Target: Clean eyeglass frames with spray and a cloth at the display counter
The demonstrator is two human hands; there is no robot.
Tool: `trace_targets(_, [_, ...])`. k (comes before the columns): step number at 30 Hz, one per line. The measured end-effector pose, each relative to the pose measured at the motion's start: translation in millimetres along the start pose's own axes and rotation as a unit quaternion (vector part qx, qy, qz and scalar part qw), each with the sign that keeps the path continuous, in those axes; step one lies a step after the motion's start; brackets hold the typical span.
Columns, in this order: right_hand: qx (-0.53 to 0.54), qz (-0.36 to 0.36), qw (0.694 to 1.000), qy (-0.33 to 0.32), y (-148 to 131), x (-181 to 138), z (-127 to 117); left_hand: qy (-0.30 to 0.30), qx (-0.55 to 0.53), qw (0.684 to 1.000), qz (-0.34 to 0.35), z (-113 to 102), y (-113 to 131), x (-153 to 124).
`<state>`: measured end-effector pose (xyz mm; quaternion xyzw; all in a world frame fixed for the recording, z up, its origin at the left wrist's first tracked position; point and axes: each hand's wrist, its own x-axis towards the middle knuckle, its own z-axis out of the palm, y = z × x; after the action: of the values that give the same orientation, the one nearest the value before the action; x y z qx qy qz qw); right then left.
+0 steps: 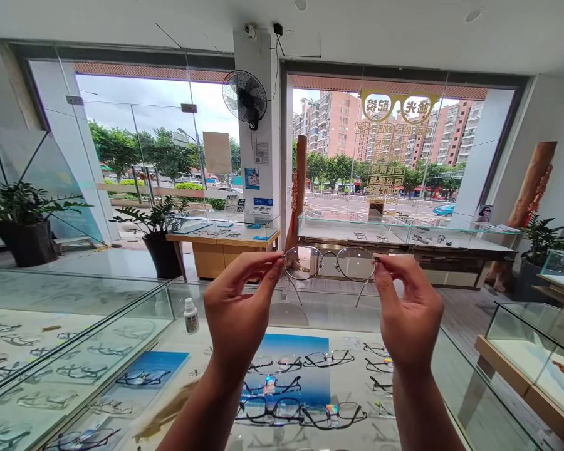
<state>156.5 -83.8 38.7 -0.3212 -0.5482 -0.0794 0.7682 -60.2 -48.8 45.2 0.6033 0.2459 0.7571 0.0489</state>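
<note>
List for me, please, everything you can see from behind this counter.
glasses: one, thin metal frame, held up between both hands
counter: one, glass, below the hands, with rows of dark frames inside
bottle: one, white, on the counter at left
fan: one, black, on the white pillar
plants: several, green in dark pots, left and far right
display cases: several, glass on wood, by the windows
left hand: pinching the left end of the glasses
right hand: pinching the right end
</note>
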Motion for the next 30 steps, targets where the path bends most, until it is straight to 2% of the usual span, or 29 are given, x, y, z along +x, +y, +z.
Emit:
trace_targets(10, [-0.016, 0.027, 0.999, -0.006, 2.9, -1.3, 0.9, 0.011, 0.008, 1.0, 0.015, 3.5, 0.5, -2.7])
trace_targets(19, [0.016, 0.057, 0.997, 0.049, 7.1, -5.5, 7.5, 0.003, 0.016, 0.999, 0.03, 4.7, 4.2, -4.0])
trace_targets(30, [-0.011, 0.018, 0.999, 0.031, 11.4, -2.5, 5.1, 0.02, 0.013, 0.999, 0.045, 5.4, 5.8, -6.9])
